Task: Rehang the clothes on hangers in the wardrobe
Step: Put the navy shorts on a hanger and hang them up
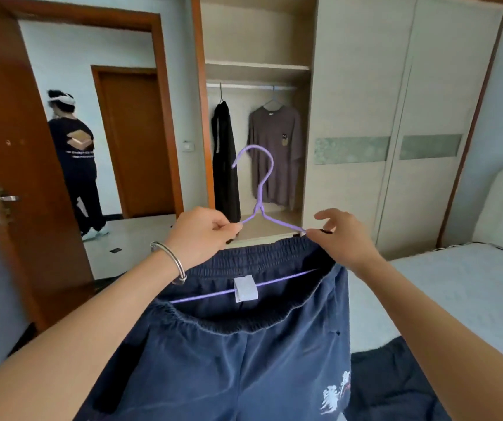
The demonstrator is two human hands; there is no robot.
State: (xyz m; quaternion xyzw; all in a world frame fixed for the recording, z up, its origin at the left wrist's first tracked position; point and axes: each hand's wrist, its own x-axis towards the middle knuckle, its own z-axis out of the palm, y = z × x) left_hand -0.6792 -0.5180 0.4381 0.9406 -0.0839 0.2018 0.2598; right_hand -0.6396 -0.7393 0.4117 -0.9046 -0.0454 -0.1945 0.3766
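navy shorts [244, 360] on purple hanger [262, 189]; l hand [201, 235] & r hand [341, 238] pinching hanger shoulders.

bright even daylight | soft shadows | slight blur | edges bowed

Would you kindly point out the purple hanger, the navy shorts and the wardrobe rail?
purple hanger [264, 177]: head view, hook stem.
navy shorts [244, 369]: head view, front fabric.
wardrobe rail [250, 86]: head view, bare middle.
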